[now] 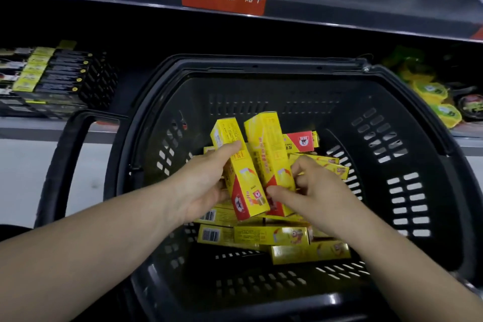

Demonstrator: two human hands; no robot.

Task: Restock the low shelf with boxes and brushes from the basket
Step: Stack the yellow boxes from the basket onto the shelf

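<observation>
Above the basket [261,66], two long yellow boxes with red ends tilt between your fingers. Your left hand [206,185] grips the left box [236,165], thumb across it; your right hand [318,192] pinches the right box [269,149].

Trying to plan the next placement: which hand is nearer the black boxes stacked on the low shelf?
Left. The left hand is below-right of the black boxes; the right hand lies farther right.

Above black basket [392,165], left hand [201,185] round one yellow box [244,180]; right hand [321,196] round second box [269,144]
</observation>
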